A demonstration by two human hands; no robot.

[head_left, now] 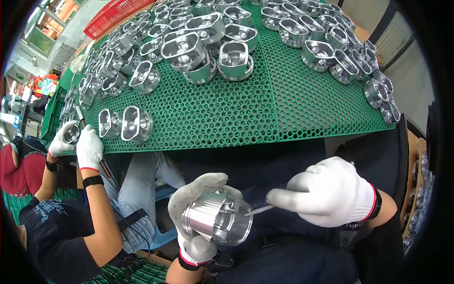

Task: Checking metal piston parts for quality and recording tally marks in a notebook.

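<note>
my left hand (198,222) is clamped around a shiny metal piston (217,222) over my lap, below the green mat's (227,113) near edge. my right hand (331,191) pinches a thin blade (259,209) against its rim. many pistons (227,42) crowd the mat's far edge; i judge plenty remain.

The left hand (196,215) is gloved in white knit fabric and is raised from the lower edge of the view, wrist bent, with fingers and thumb curled closed around a load held in front of the lap. A red-edged cuff and a dark band are seen at its wrist. The right hand (326,191), likewise gloved, is brought in from the right, palm turned down, its fingers pinched closed and pointed leftward toward the left hand. A bare stretch of right forearm is shown behind the red-trimmed cuff.
</note>
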